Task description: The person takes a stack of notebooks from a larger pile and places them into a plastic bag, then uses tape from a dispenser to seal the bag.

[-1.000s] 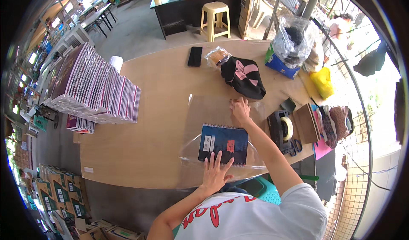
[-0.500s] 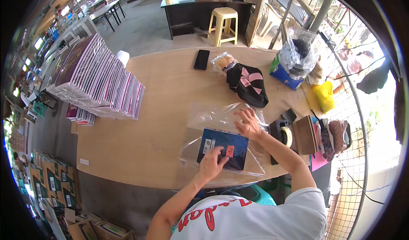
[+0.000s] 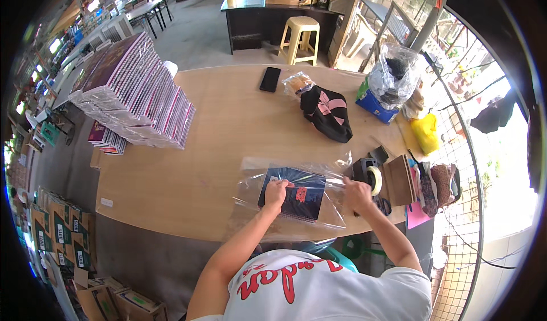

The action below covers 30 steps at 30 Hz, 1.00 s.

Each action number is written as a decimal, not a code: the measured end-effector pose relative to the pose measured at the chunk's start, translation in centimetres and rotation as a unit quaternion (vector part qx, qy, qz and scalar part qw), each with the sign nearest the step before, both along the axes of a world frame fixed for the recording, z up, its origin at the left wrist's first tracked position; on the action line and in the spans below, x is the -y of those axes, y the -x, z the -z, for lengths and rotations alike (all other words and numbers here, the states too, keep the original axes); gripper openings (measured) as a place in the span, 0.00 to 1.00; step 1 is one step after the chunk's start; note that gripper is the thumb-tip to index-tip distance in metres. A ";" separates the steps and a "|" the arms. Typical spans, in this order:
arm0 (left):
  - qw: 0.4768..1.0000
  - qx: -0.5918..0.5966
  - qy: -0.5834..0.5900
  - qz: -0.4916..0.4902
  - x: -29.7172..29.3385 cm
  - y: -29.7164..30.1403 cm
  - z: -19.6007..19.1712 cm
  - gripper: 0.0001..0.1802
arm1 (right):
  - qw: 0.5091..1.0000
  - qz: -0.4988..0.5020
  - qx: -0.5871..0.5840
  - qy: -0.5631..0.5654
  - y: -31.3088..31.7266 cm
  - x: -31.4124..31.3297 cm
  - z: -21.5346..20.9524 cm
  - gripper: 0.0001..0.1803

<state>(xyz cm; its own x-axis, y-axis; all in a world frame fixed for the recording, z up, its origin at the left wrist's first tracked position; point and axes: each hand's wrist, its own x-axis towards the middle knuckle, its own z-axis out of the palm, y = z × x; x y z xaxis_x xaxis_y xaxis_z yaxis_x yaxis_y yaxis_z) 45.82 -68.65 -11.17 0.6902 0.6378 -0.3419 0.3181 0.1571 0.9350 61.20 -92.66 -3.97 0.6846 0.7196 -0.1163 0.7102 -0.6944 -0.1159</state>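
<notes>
A dark blue spiral notebook [image 3: 305,207] with a red printed patch lies flat on the table, under and within a clear plastic sheet [image 3: 250,176]. My left hand [image 3: 276,197] rests over the notebook's left half, its fingers curled onto the film. Just right of the notebook, my right hand [image 3: 359,197] pinches the film's right side, which stretches between the notebook and the fingers. Close beyond that hand stands a black tape dispenser [image 3: 364,170] with a pale tape roll [image 3: 374,180].
Tall stacks of spiral notebooks [image 3: 137,99] stand at the left. Farther back lie a phone [image 3: 270,79], a wrapped snack [image 3: 298,84] and a black pouch [image 3: 327,116] with a pink bow. A brown box [image 3: 399,180] and a yellow bag [image 3: 424,134] sit at the right.
My right hand has moved right and nearer, from the film's far edge to beside the tape dispenser. The film now covers the notebook. My left hand's spread fingers have curled in.
</notes>
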 end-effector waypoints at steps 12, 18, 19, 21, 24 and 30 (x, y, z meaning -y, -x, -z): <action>1.000 -0.005 0.000 0.000 1.4 -0.5 0.5 0.20 | 0.849 0.300 0.294 -0.320 -13.2 -19.0 -2.5 0.13; 0.998 0.044 0.049 0.007 0.1 0.9 0.7 0.22 | 0.945 -0.297 0.088 -0.099 1.7 -14.7 -1.4 0.15; 0.998 0.033 0.052 0.012 0.3 0.9 0.6 0.22 | 0.946 -0.305 0.113 -0.002 2.5 -12.4 -1.1 0.17; 0.998 0.016 0.050 0.017 0.2 0.6 0.1 0.23 | 0.991 -0.120 0.003 0.062 2.3 -6.3 -1.5 0.19; 0.996 0.051 0.078 0.007 0.2 0.8 0.5 0.22 | 0.982 0.020 -0.083 0.171 4.8 -2.1 -7.2 0.22; 0.995 0.052 0.087 0.011 0.6 0.6 -1.1 0.23 | 0.947 -0.178 0.173 -0.203 8.5 -10.7 -4.6 0.17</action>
